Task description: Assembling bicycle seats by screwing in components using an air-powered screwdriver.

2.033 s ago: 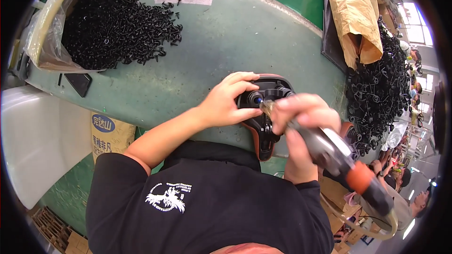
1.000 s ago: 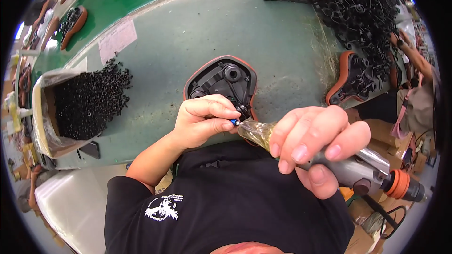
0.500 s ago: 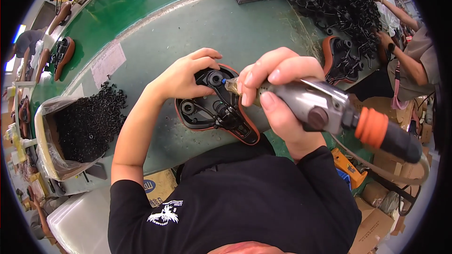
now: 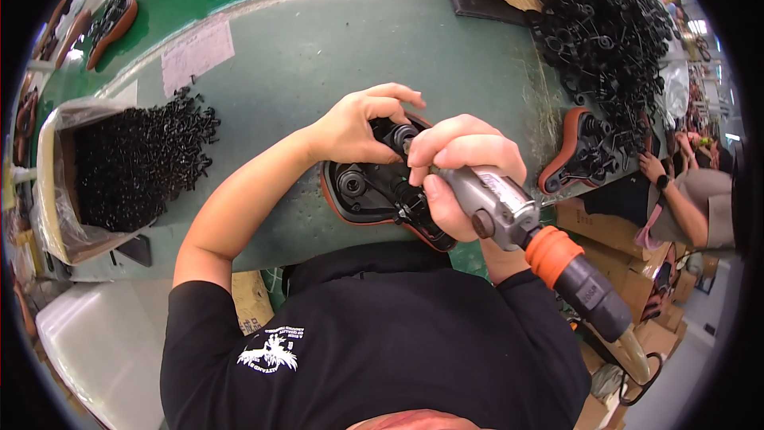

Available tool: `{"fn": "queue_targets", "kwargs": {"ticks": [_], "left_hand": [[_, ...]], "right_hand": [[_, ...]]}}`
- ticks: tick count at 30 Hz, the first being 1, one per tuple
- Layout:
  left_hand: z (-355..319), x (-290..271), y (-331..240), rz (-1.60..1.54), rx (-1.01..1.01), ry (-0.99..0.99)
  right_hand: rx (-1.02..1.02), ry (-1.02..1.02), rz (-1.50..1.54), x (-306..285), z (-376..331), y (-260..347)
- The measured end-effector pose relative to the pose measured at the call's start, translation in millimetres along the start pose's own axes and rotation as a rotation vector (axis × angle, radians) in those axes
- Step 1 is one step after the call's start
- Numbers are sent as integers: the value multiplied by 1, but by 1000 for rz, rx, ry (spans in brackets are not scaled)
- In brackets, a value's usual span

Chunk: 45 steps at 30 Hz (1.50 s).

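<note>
A bicycle saddle (image 4: 372,211) with a brown rim lies upside down on the green bench in front of me, its black underside frame and round spring-like mounts showing. My left hand (image 4: 350,129) grips its far left part, thumb inside by the far mount and fingers curled over toward the edge. In my right hand (image 4: 469,155) is a silver power screwdriver (image 4: 505,211) with an orange ring and a black rear end. Its nose points at the far round mount, close to my left thumb; my right fingers largely hide the bit.
At left, a plastic-lined box (image 4: 52,191) spills black screws (image 4: 171,139) onto the bench. A heap of black parts (image 4: 601,40) lies at far right, near another saddle (image 4: 567,151) and a co-worker's hand (image 4: 652,167). A paper sheet (image 4: 199,56) lies on the bench.
The head view has shifted, so bench things sit elsewhere in it. The screwdriver has swung to a steeper angle, its nose now at the far mount. My left hand still grips the saddle.
</note>
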<state>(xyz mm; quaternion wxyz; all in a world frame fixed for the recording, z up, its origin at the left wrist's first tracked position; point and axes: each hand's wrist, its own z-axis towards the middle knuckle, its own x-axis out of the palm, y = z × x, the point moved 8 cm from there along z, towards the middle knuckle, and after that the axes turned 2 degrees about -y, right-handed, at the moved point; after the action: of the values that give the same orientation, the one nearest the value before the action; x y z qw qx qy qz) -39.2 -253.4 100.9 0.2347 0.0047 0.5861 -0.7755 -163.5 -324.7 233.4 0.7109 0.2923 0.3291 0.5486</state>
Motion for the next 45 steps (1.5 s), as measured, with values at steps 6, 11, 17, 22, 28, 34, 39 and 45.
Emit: {"fn": "queue_targets", "kwargs": {"ticks": [6, 11, 17, 22, 28, 34, 39, 45], "left_hand": [[-3, 0, 1, -14, -31, -9], [1, 5, 5, -57, -78, -11], [-5, 2, -12, 89, -21, -26], [-5, -58, -11, 300, 1, -170], [-114, -312, 57, 97, -305, -1220], [-151, -319, 12, 733, -405, -856], [-182, -212, -10, 790, -812, -234], [-220, -178, -8, 1123, -732, -301]], "right_hand": [[69, -10, 21, 3, -1, -19], [71, 29, 0, 2, 7, -29], [31, -176, 177, -22, -4, 10], [209, -657, 85, -121, -77, 20], [623, -1292, -233, -242, -211, -4], [736, -1202, -79, -257, -224, -43], [778, -1001, -42, -194, -179, -38], [978, -445, 223, -60, -148, -52]]}}
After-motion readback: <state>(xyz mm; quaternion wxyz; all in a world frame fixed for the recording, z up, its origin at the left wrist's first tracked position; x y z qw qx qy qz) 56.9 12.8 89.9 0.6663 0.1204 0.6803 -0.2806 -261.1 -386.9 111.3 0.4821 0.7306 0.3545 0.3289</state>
